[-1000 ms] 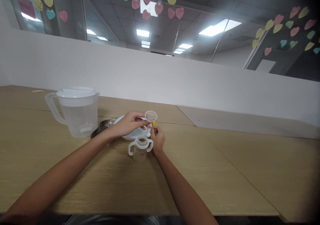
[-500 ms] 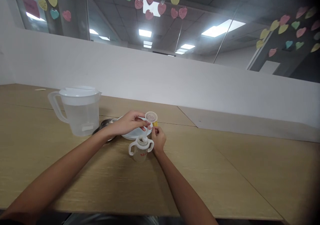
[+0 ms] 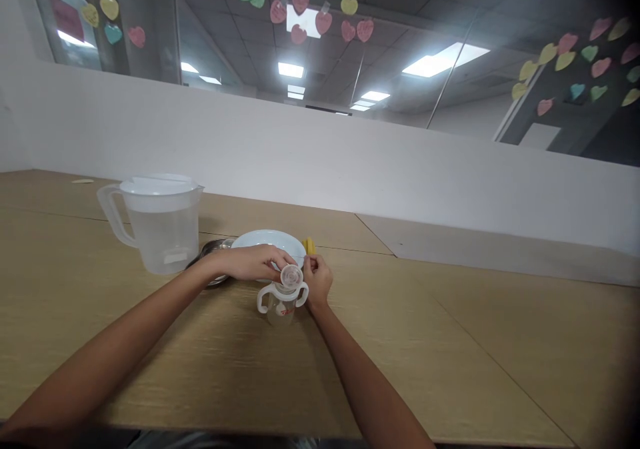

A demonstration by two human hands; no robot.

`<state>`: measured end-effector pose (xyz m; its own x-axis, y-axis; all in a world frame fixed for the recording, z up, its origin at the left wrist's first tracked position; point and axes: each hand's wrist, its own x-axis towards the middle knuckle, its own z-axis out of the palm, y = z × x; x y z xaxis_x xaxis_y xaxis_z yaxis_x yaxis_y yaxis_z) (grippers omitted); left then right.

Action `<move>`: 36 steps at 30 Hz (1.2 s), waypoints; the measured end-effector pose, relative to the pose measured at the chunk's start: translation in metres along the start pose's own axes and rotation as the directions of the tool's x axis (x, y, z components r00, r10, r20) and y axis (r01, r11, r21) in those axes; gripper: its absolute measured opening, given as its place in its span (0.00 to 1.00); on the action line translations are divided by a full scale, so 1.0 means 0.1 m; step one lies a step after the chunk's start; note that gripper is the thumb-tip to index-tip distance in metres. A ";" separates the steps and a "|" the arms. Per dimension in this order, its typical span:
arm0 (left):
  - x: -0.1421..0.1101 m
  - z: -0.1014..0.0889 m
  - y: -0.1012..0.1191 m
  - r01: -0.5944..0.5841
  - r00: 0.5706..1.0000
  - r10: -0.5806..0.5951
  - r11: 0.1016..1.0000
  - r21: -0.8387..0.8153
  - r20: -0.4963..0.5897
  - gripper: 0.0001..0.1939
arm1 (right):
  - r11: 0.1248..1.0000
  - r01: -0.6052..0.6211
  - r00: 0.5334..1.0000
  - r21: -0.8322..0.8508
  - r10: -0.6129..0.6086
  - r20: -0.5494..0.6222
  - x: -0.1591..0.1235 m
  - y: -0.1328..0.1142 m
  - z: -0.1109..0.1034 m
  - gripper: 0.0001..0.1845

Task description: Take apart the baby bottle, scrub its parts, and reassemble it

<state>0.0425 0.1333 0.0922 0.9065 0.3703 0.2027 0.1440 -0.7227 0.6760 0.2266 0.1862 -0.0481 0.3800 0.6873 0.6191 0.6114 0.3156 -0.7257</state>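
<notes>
A small clear baby bottle (image 3: 283,305) with two white handles stands on the wooden table (image 3: 450,342). My left hand (image 3: 253,262) holds a round clear nipple cap (image 3: 291,276) right over the bottle's mouth, fingers pinched on it. My right hand (image 3: 318,281) is closed around the bottle's right side and handle. Just behind the hands lies a white plate (image 3: 267,240), with a small yellow thing (image 3: 309,244) at its right edge.
A clear lidded pitcher (image 3: 159,224) with water stands to the left. A dark metal dish (image 3: 210,248) lies between pitcher and plate. A white partition wall (image 3: 350,162) runs behind the table.
My left hand has lowered the cap from above the plate down onto the bottle's mouth. The right hand has stayed at the bottle.
</notes>
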 end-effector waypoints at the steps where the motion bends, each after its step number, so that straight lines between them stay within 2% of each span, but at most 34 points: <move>1: 0.00 0.00 -0.01 0.002 1.000 -0.002 1.000 0.001 0.019 0.09 | 1.000 0.001 1.000 0.002 -0.001 0.004 0.00 -0.01 0.00 0.17; 3: -0.01 -0.02 -0.02 0.039 0.996 -0.041 0.999 0.023 0.083 0.11 | 1.000 0.005 1.000 0.009 -0.005 0.013 0.00 -0.02 -0.02 0.17; 5: -0.04 -0.07 -0.03 0.115 0.983 -0.127 0.988 0.099 0.131 0.14 | 1.000 0.006 1.000 0.010 -0.007 0.019 0.00 -0.03 -0.03 0.17; 7: -0.09 -0.15 -0.07 0.202 0.966 -0.228 0.959 0.199 0.118 0.17 | 1.000 0.000 1.000 -0.002 0.000 0.017 0.00 -0.04 -0.03 0.17; 9: -0.15 -0.23 -0.13 0.296 0.946 -0.321 0.911 0.287 0.043 0.21 | 1.000 -0.005 1.000 -0.008 0.005 0.017 0.00 -0.04 -0.03 0.16; 10: -0.18 -0.27 -0.17 0.369 0.921 -0.389 0.864 0.342 -0.011 0.21 | 1.000 -0.005 1.000 -0.007 0.006 0.017 0.00 -0.04 -0.03 0.16; 11: -0.21 -0.31 -0.22 0.461 0.877 -0.474 0.791 0.403 -0.073 0.21 | 1.000 -0.005 1.000 -0.004 0.005 0.016 0.00 -0.04 -0.03 0.15; 12: -0.24 -0.35 -0.28 0.557 0.814 -0.564 0.691 0.460 -0.139 0.20 | 1.000 -0.003 1.000 -0.001 0.003 0.013 0.00 -0.04 -0.03 0.15; 14: -0.29 -0.40 -0.39 0.710 0.659 -0.704 0.464 0.531 -0.266 0.17 | 1.000 0.002 1.000 0.002 -0.002 0.004 0.00 -0.05 -0.02 0.14; 15: -0.31 -0.41 -0.45 0.753 0.593 -0.745 0.378 0.538 -0.307 0.15 | 1.000 0.004 1.000 0.003 -0.004 -0.002 0.00 -0.05 -0.03 0.14; 16: -0.32 -0.42 -0.50 0.780 0.549 -0.769 0.329 0.533 -0.329 0.13 | 1.000 0.005 1.000 0.005 -0.005 -0.007 0.00 -0.06 -0.03 0.14; 19: -0.34 -0.40 -0.62 0.815 0.489 -0.808 0.289 0.502 -0.329 0.07 | 1.000 0.005 1.000 0.016 -0.005 -0.013 -0.02 -0.08 -0.03 0.14; 23: -0.32 -0.37 -0.65 0.833 0.455 -0.827 0.266 0.484 -0.329 0.06 | 1.000 0.015 1.000 0.022 -0.015 -0.002 -0.03 -0.06 -0.02 0.15; 25: -0.32 -0.41 -0.58 0.834 0.455 -0.815 0.249 0.492 -0.359 0.06 | 0.999 0.022 1.000 0.032 -0.021 -0.023 0.01 -0.04 -0.03 0.16; 27: -0.36 -0.47 -0.42 0.830 0.474 -0.775 0.235 0.506 -0.417 0.04 | 0.998 0.002 0.995 0.065 0.004 -0.095 0.09 -0.09 -0.08 0.18; 29: -0.41 -0.49 -0.16 0.816 0.526 -0.685 0.241 0.525 -0.504 0.05 | 0.992 -0.013 0.980 0.127 0.038 -0.196 0.17 -0.25 -0.21 0.19; 30: -0.44 -0.47 -0.01 0.806 0.560 -0.620 0.252 0.535 -0.550 0.07 | 0.986 0.021 0.973 0.163 0.017 -0.228 0.18 -0.39 -0.30 0.19; 32: -0.50 -0.32 0.32 0.735 0.678 -0.367 0.326 0.594 -0.637 0.10 | 0.955 0.174 0.967 0.242 -0.120 -0.225 0.10 -0.74 -0.54 0.17; 33: -0.53 -0.19 0.47 0.692 0.718 -0.272 0.371 0.619 -0.640 0.11 | 0.923 0.271 0.956 0.274 -0.224 -0.191 0.00 -0.93 -0.66 0.17; 34: -0.55 -0.03 0.61 0.621 0.769 -0.172 0.429 0.656 -0.615 0.11 | 0.877 0.386 0.922 0.285 -0.361 -0.139 -0.14 -1.10 -0.79 0.18; 35: -0.56 0.16 0.72 0.521 0.818 -0.049 0.487 0.701 -0.573 0.10 | 0.812 0.506 0.858 0.290 -0.509 -0.071 -0.32 -1.23 -0.90 0.21; 36: -0.58 0.36 0.81 0.411 0.839 0.098 0.532 0.741 -0.536 0.10 | 0.734 0.611 0.771 0.296 -0.637 -0.011 -0.52 -1.32 -1.01 0.25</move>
<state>0.0157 0.0320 0.1093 0.5621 0.5521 0.6159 0.7427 -0.6645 -0.0822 0.1961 0.0429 0.0464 -0.0887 0.3214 0.9428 0.4754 0.8454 -0.2434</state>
